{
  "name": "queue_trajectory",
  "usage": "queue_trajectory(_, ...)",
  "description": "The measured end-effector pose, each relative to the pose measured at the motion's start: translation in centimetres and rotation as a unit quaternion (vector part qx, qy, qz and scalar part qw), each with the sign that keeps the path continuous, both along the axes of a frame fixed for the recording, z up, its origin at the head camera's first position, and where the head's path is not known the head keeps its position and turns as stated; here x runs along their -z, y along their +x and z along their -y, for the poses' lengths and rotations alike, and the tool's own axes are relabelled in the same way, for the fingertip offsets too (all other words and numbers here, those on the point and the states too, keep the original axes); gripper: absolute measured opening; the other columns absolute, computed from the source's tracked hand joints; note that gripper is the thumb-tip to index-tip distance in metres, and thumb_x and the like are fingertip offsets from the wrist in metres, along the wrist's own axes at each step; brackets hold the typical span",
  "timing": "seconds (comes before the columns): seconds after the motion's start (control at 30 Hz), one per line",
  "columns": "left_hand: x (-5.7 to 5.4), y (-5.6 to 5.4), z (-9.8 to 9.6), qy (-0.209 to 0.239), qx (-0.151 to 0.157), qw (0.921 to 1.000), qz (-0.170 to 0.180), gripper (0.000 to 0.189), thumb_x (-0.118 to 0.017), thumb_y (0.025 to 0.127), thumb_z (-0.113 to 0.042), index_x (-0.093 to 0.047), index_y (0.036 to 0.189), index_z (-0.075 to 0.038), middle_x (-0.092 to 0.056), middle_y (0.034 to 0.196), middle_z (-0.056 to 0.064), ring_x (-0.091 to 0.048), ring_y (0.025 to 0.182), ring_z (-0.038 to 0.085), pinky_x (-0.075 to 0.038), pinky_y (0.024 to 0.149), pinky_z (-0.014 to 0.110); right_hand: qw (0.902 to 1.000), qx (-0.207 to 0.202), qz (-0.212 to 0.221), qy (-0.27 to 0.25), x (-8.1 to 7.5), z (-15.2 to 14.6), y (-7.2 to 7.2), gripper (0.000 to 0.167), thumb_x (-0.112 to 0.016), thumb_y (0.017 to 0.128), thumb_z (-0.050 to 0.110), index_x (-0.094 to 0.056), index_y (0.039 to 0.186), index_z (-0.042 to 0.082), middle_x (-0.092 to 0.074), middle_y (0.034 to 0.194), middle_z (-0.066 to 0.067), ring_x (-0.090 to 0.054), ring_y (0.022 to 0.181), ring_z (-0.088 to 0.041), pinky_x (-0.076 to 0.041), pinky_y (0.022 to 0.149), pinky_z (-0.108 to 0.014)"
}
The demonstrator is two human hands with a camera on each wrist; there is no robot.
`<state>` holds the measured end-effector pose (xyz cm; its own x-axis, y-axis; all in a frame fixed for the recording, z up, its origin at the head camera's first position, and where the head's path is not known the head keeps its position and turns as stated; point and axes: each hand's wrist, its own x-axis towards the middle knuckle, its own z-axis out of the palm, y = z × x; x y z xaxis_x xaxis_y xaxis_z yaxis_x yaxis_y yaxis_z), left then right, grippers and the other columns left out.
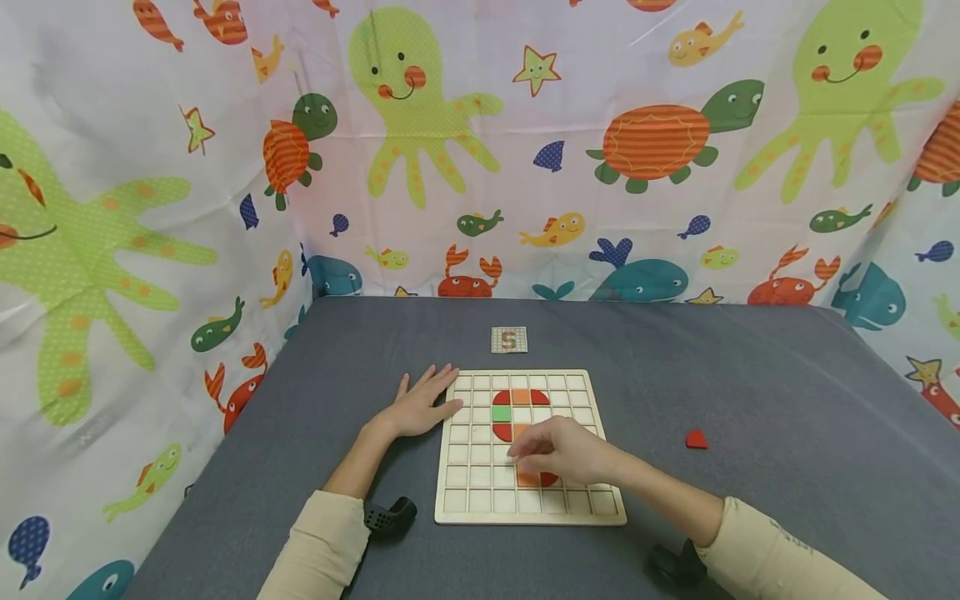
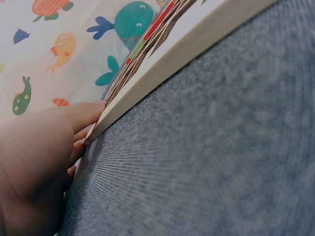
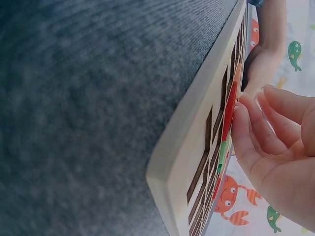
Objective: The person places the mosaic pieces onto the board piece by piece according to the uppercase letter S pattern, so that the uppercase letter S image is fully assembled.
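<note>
A pale wooden grid board (image 1: 480,504) lies on the table, with orange, green and red tiles set in its cells. My left hand (image 1: 420,407) rests at the board's upper left edge, fingers stretched out and fingertips touching the rim. Over the middle of the board is my right hand (image 1: 570,450), fingers loosely bent. In the right wrist view its fingertips are down by a red tile (image 3: 230,110) and a green tile (image 3: 222,155); no piece shows between them. Part of the pattern is hidden under this hand in the head view.
A loose red piece (image 1: 697,439) lies on the grey tabletop (image 1: 787,392) to the right. Beyond the board sits a small pattern card (image 1: 509,340) with an S-like figure. A sea-animal curtain (image 1: 480,150) hangs behind the table and along its sides.
</note>
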<state>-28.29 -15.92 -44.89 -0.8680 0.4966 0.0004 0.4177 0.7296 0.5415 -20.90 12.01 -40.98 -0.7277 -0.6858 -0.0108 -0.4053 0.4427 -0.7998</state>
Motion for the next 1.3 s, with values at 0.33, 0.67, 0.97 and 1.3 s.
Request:
queue_trajectory(0.33, 0.1, -0.4, -0.3, -0.027, -0.008, 0.9996, 0.009, 0.064, -0.047, 0.1, -0.038, -0.026, 0.151, -0.007, -0.02, 0.156, 0.012, -0.007, 0.143, 0.034, 0.007, 0.107, 0.061, 0.9976, 0.035, 0.049, -0.035, 0.1, -1.0, -0.9, 0.022, -0.065, 0.092, 0.015, -0.07, 0.108, 0.002, -0.069, 0.103, -0.007, -0.065, 0.09, -0.019, -0.052, 0.077, -0.028)
queue_trajectory(0.67, -0.3, -0.1, -0.3, -0.015, -0.008, 0.9998, 0.007, 0.064, -0.048, 0.1, -0.037, -0.027, 0.151, -0.006, -0.021, 0.155, 0.014, -0.007, 0.143, 0.035, 0.007, 0.106, 0.062, 0.991, 0.071, 0.091, -0.068, -0.4, -2.4, -1.7, 0.03, -0.058, 0.097, 0.02, -0.065, 0.113, -0.004, -0.067, 0.095, -0.013, -0.062, 0.086, -0.028, -0.053, 0.078, -0.039)
queue_trajectory(0.97, -0.3, -0.1, -0.2, -0.015, -0.007, 0.9998, 0.011, 0.064, -0.048, 0.1, -0.038, -0.027, 0.151, -0.006, -0.021, 0.155, 0.014, -0.007, 0.143, 0.035, 0.007, 0.106, 0.062, 0.9817, 0.125, 0.12, -0.079, -1.0, -4.3, -2.3, 0.044, -0.051, 0.1, 0.033, -0.061, 0.119, -0.005, -0.065, 0.102, -0.015, -0.062, 0.094, -0.031, -0.052, 0.084, -0.04)
queue_trajectory(1.3, -0.3, -0.1, -0.2, -0.015, -0.005, 0.9998, 0.01, 0.064, -0.048, 0.1, -0.037, -0.027, 0.151, -0.006, -0.02, 0.155, 0.014, -0.007, 0.143, 0.035, 0.007, 0.106, 0.062, 0.9705, 0.163, 0.149, -0.097, -1.3, -7.0, -2.8, 0.06, -0.041, 0.101, 0.044, -0.057, 0.124, -0.009, -0.063, 0.111, -0.02, -0.06, 0.104, -0.032, -0.05, 0.089, -0.038)
